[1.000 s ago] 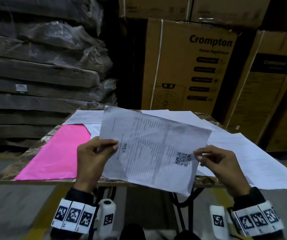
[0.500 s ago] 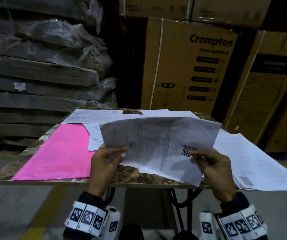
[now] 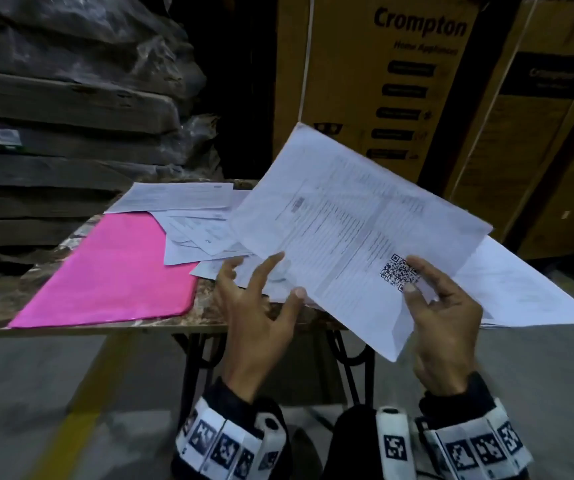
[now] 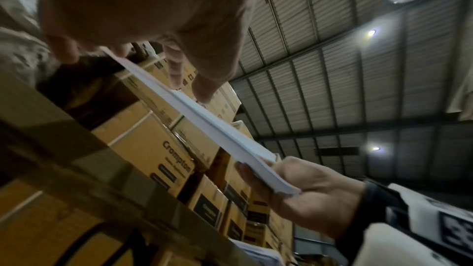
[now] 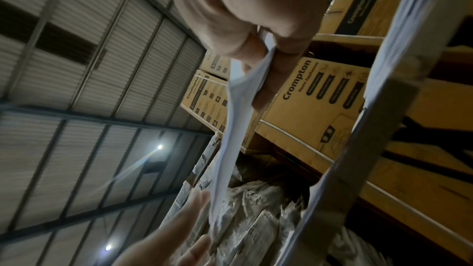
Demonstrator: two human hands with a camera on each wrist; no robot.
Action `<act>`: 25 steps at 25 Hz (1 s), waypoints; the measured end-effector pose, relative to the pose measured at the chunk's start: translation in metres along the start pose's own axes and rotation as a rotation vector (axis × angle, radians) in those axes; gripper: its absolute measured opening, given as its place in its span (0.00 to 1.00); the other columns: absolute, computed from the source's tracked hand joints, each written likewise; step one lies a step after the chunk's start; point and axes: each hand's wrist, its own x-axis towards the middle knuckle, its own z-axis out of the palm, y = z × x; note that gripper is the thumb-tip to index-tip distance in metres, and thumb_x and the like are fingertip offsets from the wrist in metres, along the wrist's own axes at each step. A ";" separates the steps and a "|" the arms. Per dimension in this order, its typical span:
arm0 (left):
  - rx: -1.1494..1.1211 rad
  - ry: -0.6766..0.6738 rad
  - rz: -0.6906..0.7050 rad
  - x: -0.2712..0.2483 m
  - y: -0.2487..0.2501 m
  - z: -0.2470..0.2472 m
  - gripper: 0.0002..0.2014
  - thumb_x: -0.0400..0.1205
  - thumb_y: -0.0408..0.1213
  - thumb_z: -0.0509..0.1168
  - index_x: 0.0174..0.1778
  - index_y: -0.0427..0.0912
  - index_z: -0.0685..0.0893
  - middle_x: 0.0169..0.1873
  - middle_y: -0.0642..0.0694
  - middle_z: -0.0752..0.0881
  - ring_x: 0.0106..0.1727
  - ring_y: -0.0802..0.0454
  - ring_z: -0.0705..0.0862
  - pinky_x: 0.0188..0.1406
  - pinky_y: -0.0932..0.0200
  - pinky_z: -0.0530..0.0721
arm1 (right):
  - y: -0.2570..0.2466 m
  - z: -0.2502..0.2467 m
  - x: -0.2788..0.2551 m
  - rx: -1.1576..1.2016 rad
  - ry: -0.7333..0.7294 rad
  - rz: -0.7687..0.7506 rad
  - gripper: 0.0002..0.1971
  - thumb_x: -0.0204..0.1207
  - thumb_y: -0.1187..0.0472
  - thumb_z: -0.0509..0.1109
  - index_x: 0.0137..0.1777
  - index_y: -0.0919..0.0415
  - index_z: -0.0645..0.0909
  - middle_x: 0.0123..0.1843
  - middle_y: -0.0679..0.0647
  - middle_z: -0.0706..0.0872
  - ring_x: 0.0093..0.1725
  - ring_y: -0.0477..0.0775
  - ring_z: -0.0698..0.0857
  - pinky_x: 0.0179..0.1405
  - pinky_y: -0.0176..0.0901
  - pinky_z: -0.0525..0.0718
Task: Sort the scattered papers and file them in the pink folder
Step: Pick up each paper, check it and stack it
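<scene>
The flat pink plastic folder (image 3: 112,271) lies closed on the left part of the marble-patterned desk (image 3: 216,311), its near edge along the desk's near rim; nothing rests on its cover, and whether any sheet is inside cannot be told. Just right of it, loose white printed papers (image 3: 192,233) overlap one another toward the far edge, one corner touching the folder's far right side. A further spread of white sheets (image 3: 520,292) covers the desk's right end and overhangs it.

Above the desk's near edge, a thin sheaf of white printed pages with a QR code (image 3: 354,230) is held tilted, its far corner raised. The right hand (image 3: 441,320) pinches the sheaf beside the code, thumb on top and fingers beneath. The left hand (image 3: 261,313) is released, fingers spread and straight, fingertips at the sheaf's left edge.

Behind the desk stand brown cardboard cartons printed "Crompton" (image 3: 382,84); plastic-wrapped stacked slabs (image 3: 71,116) fill the far left.
</scene>
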 end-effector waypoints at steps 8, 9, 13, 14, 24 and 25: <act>-0.329 -0.259 0.007 -0.043 0.035 0.048 0.15 0.83 0.42 0.71 0.66 0.57 0.85 0.63 0.65 0.86 0.70 0.69 0.79 0.63 0.76 0.74 | 0.012 -0.005 -0.040 0.098 0.049 -0.036 0.21 0.78 0.80 0.68 0.65 0.59 0.85 0.61 0.42 0.90 0.63 0.44 0.87 0.57 0.39 0.87; -0.330 -0.252 0.024 -0.043 0.035 0.052 0.14 0.83 0.36 0.71 0.64 0.54 0.86 0.62 0.65 0.87 0.69 0.67 0.80 0.63 0.75 0.74 | 0.012 -0.011 -0.041 0.083 0.042 -0.038 0.22 0.77 0.80 0.69 0.65 0.58 0.85 0.61 0.43 0.90 0.64 0.44 0.87 0.58 0.37 0.86; -0.347 -0.286 0.015 -0.039 0.034 0.066 0.16 0.83 0.27 0.70 0.61 0.51 0.88 0.59 0.64 0.88 0.66 0.66 0.82 0.62 0.75 0.75 | 0.012 -0.052 -0.025 0.049 0.018 0.004 0.22 0.77 0.78 0.71 0.65 0.56 0.85 0.62 0.48 0.90 0.62 0.46 0.88 0.61 0.44 0.86; -0.344 -0.302 0.029 -0.037 0.032 0.065 0.16 0.82 0.27 0.70 0.61 0.51 0.88 0.59 0.65 0.88 0.67 0.66 0.82 0.63 0.76 0.75 | 0.012 -0.060 -0.020 0.026 -0.006 0.024 0.22 0.77 0.76 0.72 0.66 0.55 0.86 0.62 0.54 0.90 0.60 0.48 0.88 0.62 0.51 0.85; -0.281 -0.362 0.105 0.020 0.055 0.167 0.18 0.80 0.36 0.75 0.66 0.50 0.86 0.62 0.52 0.85 0.64 0.67 0.80 0.59 0.66 0.81 | 0.003 -0.147 0.059 -0.242 0.115 0.077 0.20 0.77 0.69 0.75 0.68 0.52 0.85 0.50 0.37 0.92 0.30 0.60 0.89 0.44 0.59 0.92; -0.256 -0.373 0.120 0.024 0.059 0.180 0.18 0.81 0.37 0.74 0.68 0.48 0.85 0.63 0.50 0.84 0.61 0.73 0.78 0.55 0.73 0.78 | 0.008 -0.155 0.069 -0.260 0.140 0.078 0.20 0.78 0.69 0.75 0.68 0.52 0.85 0.53 0.39 0.91 0.29 0.58 0.88 0.43 0.59 0.92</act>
